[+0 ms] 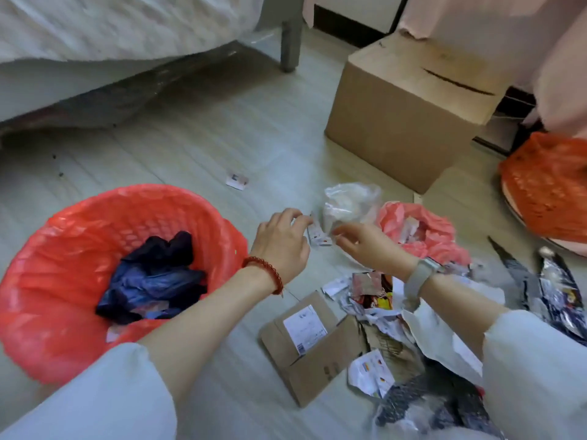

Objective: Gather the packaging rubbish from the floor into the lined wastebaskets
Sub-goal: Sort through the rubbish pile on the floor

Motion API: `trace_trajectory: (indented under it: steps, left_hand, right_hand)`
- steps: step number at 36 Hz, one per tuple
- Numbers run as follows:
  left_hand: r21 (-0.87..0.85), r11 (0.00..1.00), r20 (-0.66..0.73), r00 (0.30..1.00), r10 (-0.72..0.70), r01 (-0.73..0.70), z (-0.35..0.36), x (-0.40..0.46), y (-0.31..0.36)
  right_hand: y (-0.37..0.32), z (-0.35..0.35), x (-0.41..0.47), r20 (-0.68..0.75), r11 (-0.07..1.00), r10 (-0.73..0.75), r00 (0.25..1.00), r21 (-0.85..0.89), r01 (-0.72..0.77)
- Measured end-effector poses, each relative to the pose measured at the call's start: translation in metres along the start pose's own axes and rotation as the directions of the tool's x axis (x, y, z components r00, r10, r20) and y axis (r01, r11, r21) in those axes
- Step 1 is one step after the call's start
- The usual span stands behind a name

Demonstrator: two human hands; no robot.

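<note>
Nearest us, two pale sleeves frame the scene. Our left hand pinches a small printed wrapper in its grip; the right hand, fingers loosely curled, reaches toward it, and we cannot tell whether it touches. We judge such wrappers light, limp and crinkly, best pinched at an edge; the flattened carton is stiffer and suits a whole-hand hold. We count two lined wastebaskets, near and far, one loose red bag, one clear bag, one stray scrap, one upright box. Floor litter lies right.
</note>
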State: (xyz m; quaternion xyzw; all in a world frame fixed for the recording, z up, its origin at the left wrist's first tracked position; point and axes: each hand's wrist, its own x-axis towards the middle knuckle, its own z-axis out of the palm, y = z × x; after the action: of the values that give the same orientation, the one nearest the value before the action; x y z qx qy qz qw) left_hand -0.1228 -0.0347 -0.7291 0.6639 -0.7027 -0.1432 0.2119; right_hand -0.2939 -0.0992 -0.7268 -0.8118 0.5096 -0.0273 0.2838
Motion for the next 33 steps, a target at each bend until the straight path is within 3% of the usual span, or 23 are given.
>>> trace_trajectory:
  steps: [7, 11, 15, 17, 20, 22, 25, 27, 30, 33]
  left_hand:
    - [0.038, 0.999, 0.350, 0.936, -0.022, 0.010, 0.104, -0.023, 0.024]
    - [0.103, 0.994, 0.413, 0.908, -0.072, 0.032, 0.124, -0.019, 0.024]
    - [0.176, 0.984, 0.452, 0.885, -0.107, 0.029, 0.129, -0.005, 0.019]
    - [0.187, 0.981, 0.476, 0.870, -0.130, 0.044, 0.133, 0.004, 0.015]
    - [0.178, 0.982, 0.500, 0.853, -0.150, 0.068, 0.145, 0.014, 0.011]
    - [0.166, 0.983, 0.527, 0.836, -0.156, 0.079, 0.157, 0.016, 0.007]
    - [0.126, 0.987, 0.563, 0.811, -0.158, 0.104, 0.179, 0.018, 0.001]
    - [0.049, 0.990, 0.553, 0.822, -0.139, 0.135, 0.194, 0.019, 0.000]
    - [-0.184, 0.961, 0.440, 0.892, -0.105, 0.204, 0.206, 0.020, 0.007]
    - [-0.472, 0.840, 0.352, 0.931, -0.098, 0.267, 0.204, 0.028, 0.021]
  right_hand:
    - [0.135, 0.068, -0.045, 0.009, 0.965, 0.125, 0.992, -0.235, -0.120]
    - [0.160, 0.098, -0.047, 0.104, 0.914, 0.072, 0.992, -0.404, -0.024]
    - [0.162, 0.119, -0.042, 0.218, 0.878, 0.179, 0.959, -0.475, -0.056]
    - [0.161, 0.126, -0.042, 0.161, 0.869, 0.139, 0.977, -0.492, -0.043]
    - [0.171, 0.135, -0.042, -0.104, 0.838, -0.017, 0.994, -0.544, -0.042]
    - [0.179, 0.140, -0.043, -0.185, 0.822, -0.063, 0.981, -0.567, -0.054]
    - [0.184, 0.142, -0.048, -0.241, 0.880, -0.116, 0.964, -0.476, -0.013]
    - [0.186, 0.134, -0.053, -0.303, 0.949, -0.077, 0.950, -0.314, -0.023]
    - [0.185, 0.115, -0.063, -0.399, 0.995, 0.088, 0.913, 0.001, -0.095]
    - [0.179, 0.097, -0.071, -0.449, 0.956, 0.256, 0.856, 0.247, -0.156]
